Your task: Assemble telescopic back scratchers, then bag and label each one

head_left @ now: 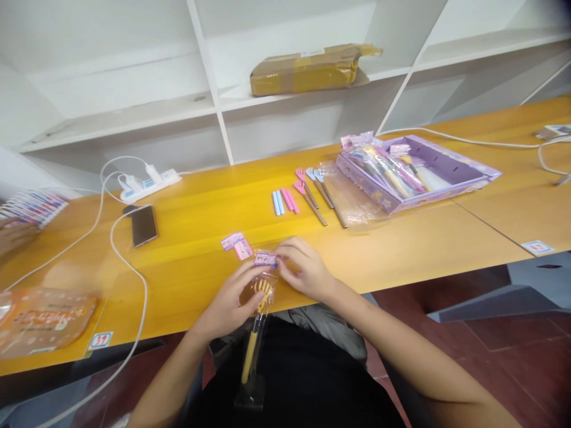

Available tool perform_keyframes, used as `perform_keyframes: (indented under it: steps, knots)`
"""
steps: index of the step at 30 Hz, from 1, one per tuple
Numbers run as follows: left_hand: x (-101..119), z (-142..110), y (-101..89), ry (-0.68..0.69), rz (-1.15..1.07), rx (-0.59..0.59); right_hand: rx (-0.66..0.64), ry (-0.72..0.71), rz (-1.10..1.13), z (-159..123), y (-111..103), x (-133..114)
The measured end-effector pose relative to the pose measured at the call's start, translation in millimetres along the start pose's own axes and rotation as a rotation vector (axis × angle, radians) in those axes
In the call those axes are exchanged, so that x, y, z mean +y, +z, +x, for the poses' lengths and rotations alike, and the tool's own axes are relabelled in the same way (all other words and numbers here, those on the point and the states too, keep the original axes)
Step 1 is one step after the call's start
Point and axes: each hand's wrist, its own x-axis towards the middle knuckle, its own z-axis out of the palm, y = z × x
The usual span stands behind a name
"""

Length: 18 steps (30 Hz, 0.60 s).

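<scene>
A yellow back scratcher (252, 348) in a clear plastic sleeve hangs over the table's front edge, claw end up. My left hand (236, 297) is closed on the sleeve near the claw, thumb over it. At the top of the sleeve is a small pink and purple label card (266, 260); my right hand (303, 267) pinches its right end. Two similar cards (241, 246) lie just left of it. Farther back are pink and blue claw heads on metal rods (312, 199), beside pink and blue handle tubes (285, 202).
A purple box (401, 205) with bagged back scratchers stands at the back right, a clear plastic bag (357, 196) beside it. Leftward lie a phone (144, 226), a power strip (151, 185), loose white cables and an orange package (49, 321). Another person's hand (15, 235) shows at far left.
</scene>
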Motion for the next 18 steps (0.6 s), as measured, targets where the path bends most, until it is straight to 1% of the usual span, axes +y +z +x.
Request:
perform_keyframes:
  steps: [4,7,12,15,18]
  knots:
    - [1,1,-0.3,0.023,-0.022,-0.007,-0.035,0.034,0.082,0,-2,-2]
    - [0,1,-0.5,0.028,-0.037,-0.008,-0.026,0.117,0.181,3,-7,-4]
    - [-1,2,-1.2,0.02,-0.03,0.005,-0.109,0.241,0.373,9,-12,-4]
    - [-2,2,-0.5,-0.001,-0.041,0.01,-0.092,0.278,0.395,9,-12,-2]
    - [-5,2,3.8,-0.064,-0.104,0.017,-0.061,0.282,0.364,8,-9,0]
